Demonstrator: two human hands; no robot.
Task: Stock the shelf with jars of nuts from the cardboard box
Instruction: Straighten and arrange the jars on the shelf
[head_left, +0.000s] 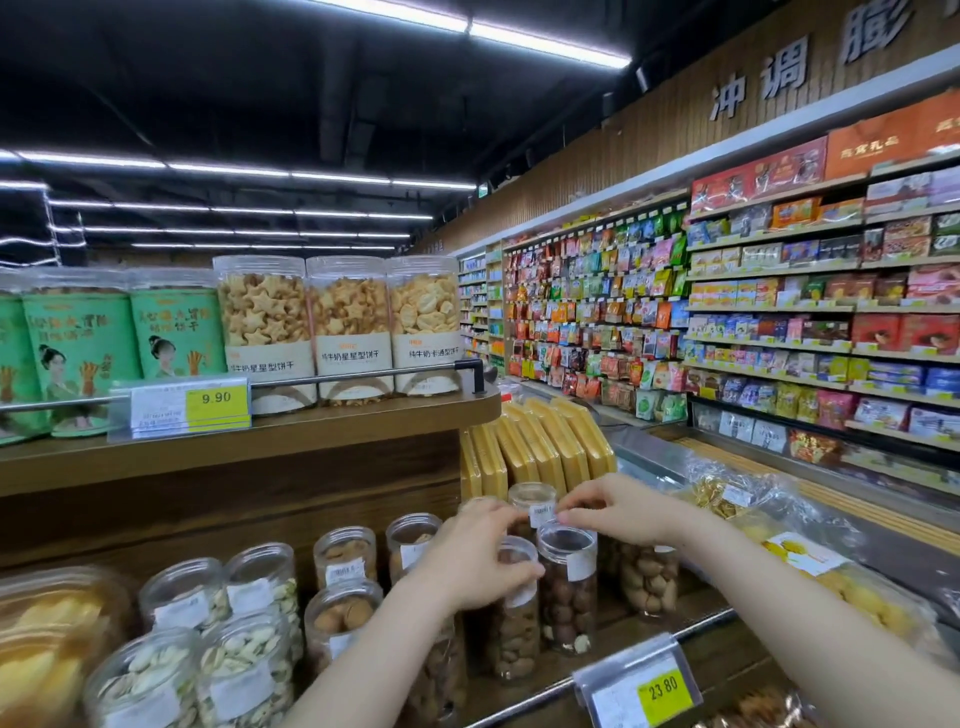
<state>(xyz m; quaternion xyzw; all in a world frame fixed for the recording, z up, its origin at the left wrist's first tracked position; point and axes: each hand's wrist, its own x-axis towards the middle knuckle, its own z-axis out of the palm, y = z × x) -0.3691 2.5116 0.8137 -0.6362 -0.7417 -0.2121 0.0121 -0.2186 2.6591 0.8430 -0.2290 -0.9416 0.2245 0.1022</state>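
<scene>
On the lower wooden shelf (649, 631) stand several clear plastic jars of nuts. My left hand (475, 558) grips the lid of a jar of brown nuts (517, 631) from the left. Right beside it stands a jar of dark round nuts (569, 597). My right hand (621, 506) reaches in from the right, and its fingertips pinch the back rim of that jar's lid. A further jar (532, 496) with a white label stands just behind the fingertips. The cardboard box is out of view.
Pistachio jars (244, 670) and cookie-like jars (343, 558) fill the shelf's left side, and a pecan jar (649, 577) stands at the right. A yellow 23.80 price tag (644, 691) hangs on the front rail. The upper shelf (260, 431) carries biscuit tubs. Yellow packs (545, 447) lean behind.
</scene>
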